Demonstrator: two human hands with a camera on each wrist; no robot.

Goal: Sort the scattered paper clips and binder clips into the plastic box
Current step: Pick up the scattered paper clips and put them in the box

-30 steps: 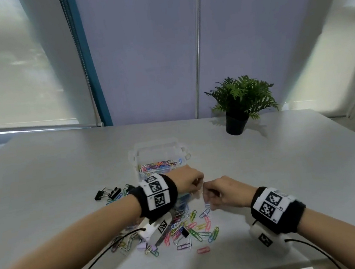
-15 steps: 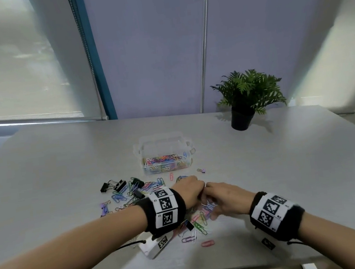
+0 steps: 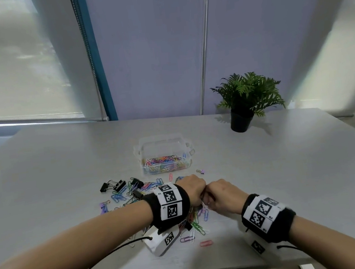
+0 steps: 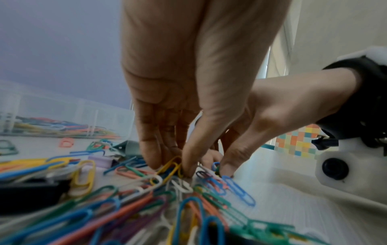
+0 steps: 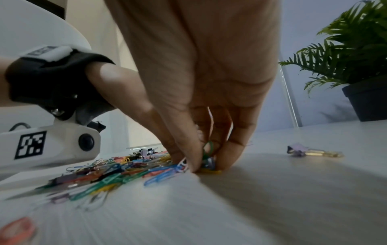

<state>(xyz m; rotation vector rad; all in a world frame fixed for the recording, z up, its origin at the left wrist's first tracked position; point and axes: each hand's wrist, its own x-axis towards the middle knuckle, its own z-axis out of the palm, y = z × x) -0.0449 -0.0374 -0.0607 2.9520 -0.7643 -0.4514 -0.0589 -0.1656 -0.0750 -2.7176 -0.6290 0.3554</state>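
Note:
A clear plastic box [image 3: 140, 155] stands mid-table with several coloured paper clips in it. In front of it lies a scatter of coloured paper clips [image 3: 196, 222] and black binder clips [image 3: 114, 185]. My left hand [image 3: 193, 190] and right hand [image 3: 220, 195] meet knuckle to knuckle over the pile. In the left wrist view, my left hand [image 4: 169, 167] pinches paper clips [image 4: 171, 165] off the table with thumb and fingers. The right wrist view shows my right hand [image 5: 209, 163] with fingertips on the table, pinching a few paper clips, one of them a green clip [image 5: 209, 148].
A small purple binder clip [image 3: 201, 171] lies alone to the right of the pile, also in the right wrist view [image 5: 297, 150]. A potted plant [image 3: 242, 120] stands at the back right. A pink clip [image 3: 206, 243] lies near the table's front edge.
Both hands have drawn back from just in front of the box toward me and come down together onto the clip pile.

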